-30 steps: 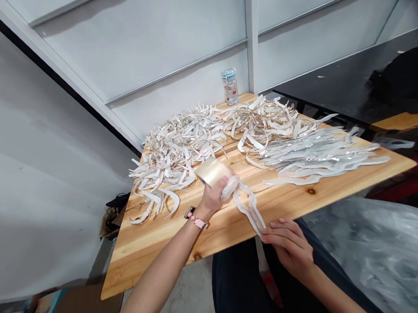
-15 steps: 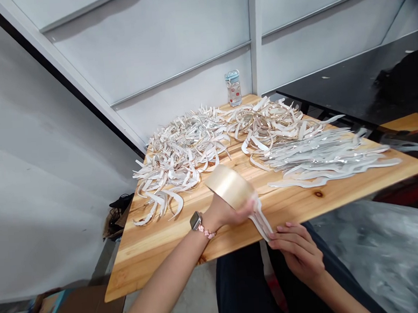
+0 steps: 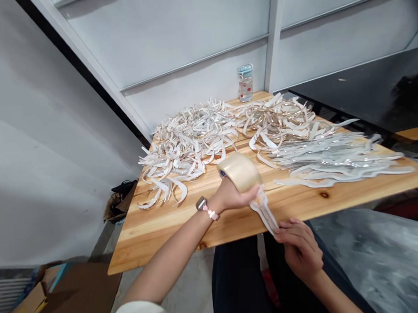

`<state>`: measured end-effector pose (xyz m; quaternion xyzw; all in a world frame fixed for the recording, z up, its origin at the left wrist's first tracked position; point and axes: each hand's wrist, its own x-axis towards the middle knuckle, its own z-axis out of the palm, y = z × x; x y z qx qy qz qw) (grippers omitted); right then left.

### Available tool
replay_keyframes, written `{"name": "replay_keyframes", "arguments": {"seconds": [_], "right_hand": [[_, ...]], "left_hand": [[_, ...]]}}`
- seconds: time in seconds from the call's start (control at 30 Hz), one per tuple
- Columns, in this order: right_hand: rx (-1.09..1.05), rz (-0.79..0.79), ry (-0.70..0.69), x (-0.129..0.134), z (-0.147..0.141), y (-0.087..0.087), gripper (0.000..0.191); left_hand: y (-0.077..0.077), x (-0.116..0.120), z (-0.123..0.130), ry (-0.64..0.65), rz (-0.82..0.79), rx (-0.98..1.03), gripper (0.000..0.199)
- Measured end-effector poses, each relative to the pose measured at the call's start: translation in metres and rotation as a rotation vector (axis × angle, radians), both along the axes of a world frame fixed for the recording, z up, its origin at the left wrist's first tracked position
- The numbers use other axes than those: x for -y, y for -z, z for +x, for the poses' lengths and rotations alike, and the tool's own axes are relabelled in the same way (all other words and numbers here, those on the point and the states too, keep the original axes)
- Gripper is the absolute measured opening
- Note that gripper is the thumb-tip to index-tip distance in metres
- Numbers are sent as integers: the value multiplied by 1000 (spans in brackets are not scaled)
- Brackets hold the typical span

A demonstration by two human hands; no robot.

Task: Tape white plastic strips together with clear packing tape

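Note:
A wide roll of clear packing tape [image 3: 244, 171] is in my left hand [image 3: 235, 195], whose fingers go into its core while the thumb side lies against the front. From beside that thumb a pale, narrow plastic strip [image 3: 266, 214] with a curved outline runs down past the table's front edge. Its lower end is pinched between the thumb and fingers of my right hand [image 3: 303, 250]. A watch and a pink bracelet circle my left wrist. The fingertips inside the roll are hidden.
White and gold curled strips [image 3: 186, 143] are heaped at the back left of the wooden table [image 3: 157, 236], with another heap [image 3: 278, 116] at the back right. Flat translucent strips [image 3: 334, 159] lie at the right. A water bottle [image 3: 246, 83] stands behind; cardboard boxes [image 3: 68, 300] sit lower left.
The view has shifted a little, so the table appears slightly turned. Both hands keep hold of the tape roll and the strip, with hardly any movement between them.

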<state>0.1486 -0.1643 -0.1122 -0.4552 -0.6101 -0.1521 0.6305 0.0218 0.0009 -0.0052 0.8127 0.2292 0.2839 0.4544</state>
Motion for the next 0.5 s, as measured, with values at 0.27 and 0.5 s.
{"name": "replay_keyframes", "arguments": {"seconds": [0.27,0.5], "right_hand": [[-30,27,-18,2,-2,2,23],[-101,27,-7,6,-4,9,22]], "left_hand": [[9,-10,-5,-126,-56,179,39],[5,-11,2,-67,-72,92,42]]}}
